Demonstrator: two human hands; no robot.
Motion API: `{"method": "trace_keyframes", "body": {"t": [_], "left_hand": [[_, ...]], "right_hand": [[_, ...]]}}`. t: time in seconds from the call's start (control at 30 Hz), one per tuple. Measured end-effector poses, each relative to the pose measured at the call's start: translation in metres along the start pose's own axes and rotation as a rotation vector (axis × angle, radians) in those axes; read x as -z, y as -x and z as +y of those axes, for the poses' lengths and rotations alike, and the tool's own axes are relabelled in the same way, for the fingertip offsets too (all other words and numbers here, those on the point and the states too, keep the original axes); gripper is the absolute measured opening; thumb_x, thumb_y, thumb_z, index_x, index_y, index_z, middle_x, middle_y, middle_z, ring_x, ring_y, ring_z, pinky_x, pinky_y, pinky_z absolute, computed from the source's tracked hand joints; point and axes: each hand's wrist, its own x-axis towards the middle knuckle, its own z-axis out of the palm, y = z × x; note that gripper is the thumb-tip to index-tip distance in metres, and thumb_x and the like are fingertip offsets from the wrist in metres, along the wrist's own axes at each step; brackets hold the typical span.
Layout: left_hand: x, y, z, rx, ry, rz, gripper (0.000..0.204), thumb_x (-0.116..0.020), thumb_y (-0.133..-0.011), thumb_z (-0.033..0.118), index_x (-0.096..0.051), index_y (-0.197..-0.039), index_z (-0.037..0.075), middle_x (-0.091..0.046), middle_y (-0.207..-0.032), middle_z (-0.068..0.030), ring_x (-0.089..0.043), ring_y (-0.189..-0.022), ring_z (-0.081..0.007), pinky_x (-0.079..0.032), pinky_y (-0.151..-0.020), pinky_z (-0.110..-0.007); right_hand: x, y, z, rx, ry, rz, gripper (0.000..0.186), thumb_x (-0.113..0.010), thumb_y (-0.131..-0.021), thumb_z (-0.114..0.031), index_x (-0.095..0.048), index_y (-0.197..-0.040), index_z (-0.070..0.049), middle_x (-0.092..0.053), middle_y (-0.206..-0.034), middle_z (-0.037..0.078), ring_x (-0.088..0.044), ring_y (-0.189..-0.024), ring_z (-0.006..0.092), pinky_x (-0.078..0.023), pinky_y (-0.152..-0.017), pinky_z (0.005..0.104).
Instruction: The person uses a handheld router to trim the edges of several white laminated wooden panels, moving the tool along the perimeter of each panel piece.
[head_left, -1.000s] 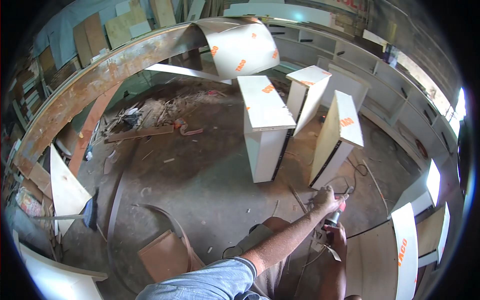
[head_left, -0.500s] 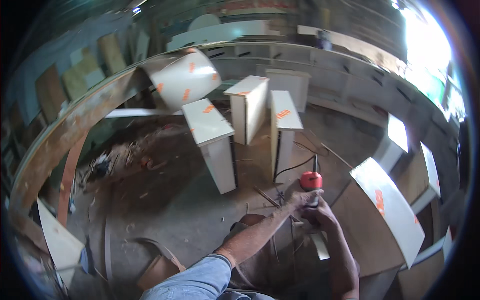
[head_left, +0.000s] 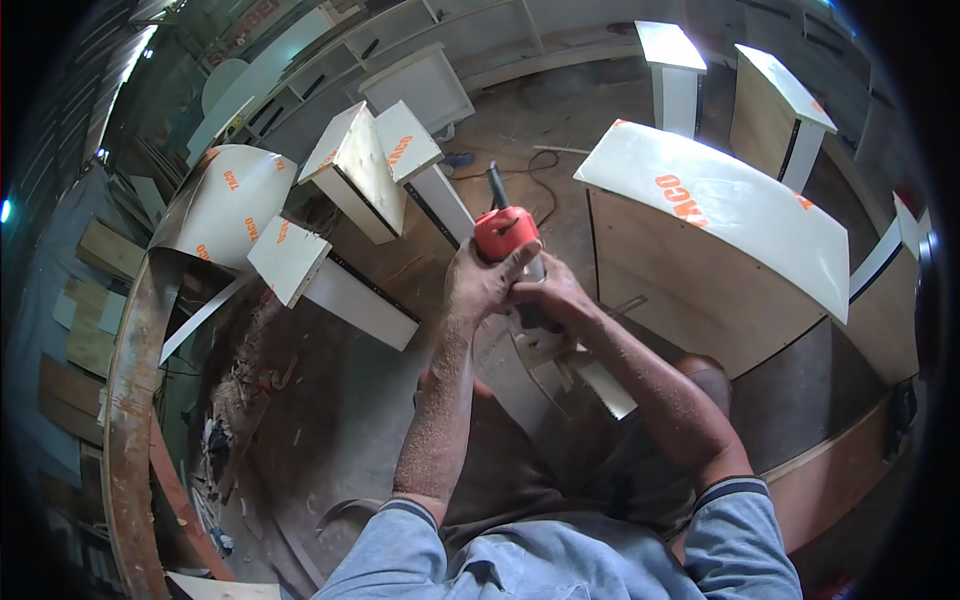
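Both of my hands are wrapped round a red-topped power tool [head_left: 507,232] that looks like a trim router, with a black cord sleeve at its top and a metal body below. My left hand [head_left: 484,277] grips its left side, just under the red cap. My right hand [head_left: 556,293] closes round the lower body from the right. Pale dust covers my left forearm. The tool's lower end is partly hidden by my hands. Beneath it, a narrow white strip [head_left: 606,386] angles down towards my legs. Right of the tool stands a large white-topped wooden box [head_left: 710,262].
Narrow white-topped boxes [head_left: 345,295] stand at the left, some with dark rails on their sides. Similar boxes [head_left: 672,75] stand far right. A curved wooden edge [head_left: 135,400] runs down the left. Scraps [head_left: 235,400] litter the floor, and a black cord [head_left: 548,190] trails behind the tool.
My view has swung to the right, so the boxes appear farther left. The tool and both hands now sit nearer the middle of the picture. Both hands still hold the tool.
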Motion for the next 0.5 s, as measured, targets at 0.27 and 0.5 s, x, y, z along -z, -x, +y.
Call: {"method": "trace_keyframes", "body": {"t": [0.27, 0.5], "left_hand": [[0.016, -0.005, 0.014, -0.033, 0.393, -0.197, 0.047, -0.056, -0.101, 0.042, -0.063, -0.122, 0.0, -0.068, -0.106, -0.0046, -0.063, -0.094, -0.011, -0.05, -0.086, -0.03], [0.026, -0.029, 0.013, -0.049, 0.427, -0.196, 0.02, -0.066, -0.096, 0.022, -0.069, -0.102, 0.003, -0.07, -0.099, -0.0037, -0.064, -0.094, -0.0102, -0.048, -0.089, -0.026]], "right_hand": [[0.023, 0.0, 0.031, 0.087, 0.011, 0.063, 0.055, -0.08, -0.057, -0.023, -0.062, -0.105, -0.003, -0.064, -0.089, 0.007, -0.062, -0.079, 0.016, -0.051, -0.074, 0.0316], [0.03, 0.011, 0.019, 0.075, -0.132, -0.16, 0.059, -0.077, -0.059, -0.016, -0.061, -0.114, -0.004, -0.066, -0.094, 0.007, -0.065, -0.081, 0.0163, -0.054, -0.076, 0.0324]]}}
